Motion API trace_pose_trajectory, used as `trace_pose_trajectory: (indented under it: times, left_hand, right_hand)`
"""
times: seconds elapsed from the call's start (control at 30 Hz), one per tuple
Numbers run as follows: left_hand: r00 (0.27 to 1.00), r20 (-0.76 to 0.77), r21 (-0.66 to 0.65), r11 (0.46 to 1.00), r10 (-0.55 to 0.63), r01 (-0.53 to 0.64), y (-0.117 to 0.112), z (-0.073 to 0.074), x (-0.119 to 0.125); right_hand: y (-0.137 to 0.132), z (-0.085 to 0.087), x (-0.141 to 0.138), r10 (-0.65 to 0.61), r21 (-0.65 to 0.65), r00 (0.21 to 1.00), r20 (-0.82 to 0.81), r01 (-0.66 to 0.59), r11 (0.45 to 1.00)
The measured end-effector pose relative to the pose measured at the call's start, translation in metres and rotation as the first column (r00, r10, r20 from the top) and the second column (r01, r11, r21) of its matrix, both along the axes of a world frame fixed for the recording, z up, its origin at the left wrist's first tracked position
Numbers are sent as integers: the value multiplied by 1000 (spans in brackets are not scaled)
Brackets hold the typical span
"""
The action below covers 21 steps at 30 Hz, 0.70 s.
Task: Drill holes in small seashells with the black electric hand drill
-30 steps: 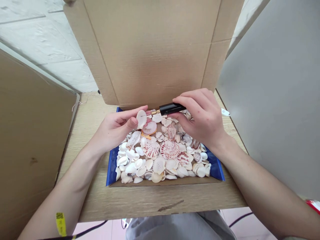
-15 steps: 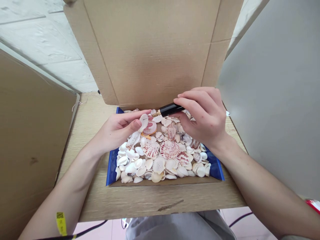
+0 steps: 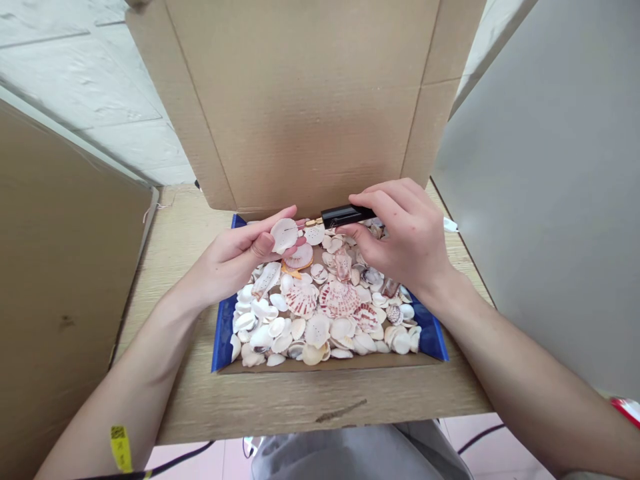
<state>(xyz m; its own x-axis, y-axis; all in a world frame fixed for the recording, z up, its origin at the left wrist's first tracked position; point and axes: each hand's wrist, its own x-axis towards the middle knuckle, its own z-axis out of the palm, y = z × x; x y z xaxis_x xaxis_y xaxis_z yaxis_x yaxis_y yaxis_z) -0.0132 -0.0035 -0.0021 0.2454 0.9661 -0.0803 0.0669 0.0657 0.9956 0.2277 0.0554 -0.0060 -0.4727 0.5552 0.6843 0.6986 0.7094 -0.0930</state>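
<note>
Between the thumb and fingers of my left hand (image 3: 240,253) is a white seashell (image 3: 285,236), its broad face turned up toward me. My right hand (image 3: 400,223) grips a black pen-like hand drill (image 3: 345,215) with a brass-coloured chuck. Its thin bit points left at the held shell; whether the tip touches it is too fine to make out. Below both hands lies an open cardboard box (image 3: 330,366) with blue side flaps, full of shells. Red-striped scallop shells (image 3: 339,297) sit near its middle, and a white shell with dark dots (image 3: 317,330) lies nearer the front.
The box's tall cardboard lid (image 3: 305,100) stands up behind the shells. A brown panel (image 3: 60,253) bounds the left side and a grey panel (image 3: 545,187) the right. The wooden tabletop (image 3: 280,407) shows in front. A black cable (image 3: 183,457) hangs at lower left.
The shell in my left hand has turned to show its face more fully and dropped slightly left. My right hand has shifted slightly, and the drill lies nearer level.
</note>
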Motion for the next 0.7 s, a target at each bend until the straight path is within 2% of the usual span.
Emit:
trace_pose_trajectory:
  times: [0.27,0.5,0.57,0.7]
  left_hand:
    - [981,-183,50,997,59,-51,1,5,2]
    - [989,-141,46,998,43,-37,2,9,3]
    - [990,-133,38,998,46,-41,2,8,3]
    - [986,-152,40,997,73,-68,3,7,2]
  right_hand:
    - [0,2,2,47,-7,998,51,-47,999]
    - [-1,5,2,110,101,994,4,-110,989]
    - [-1,5,2,99,84,995,6,-100,991]
    - [0,1,2,85,-39,995,57,-83,996]
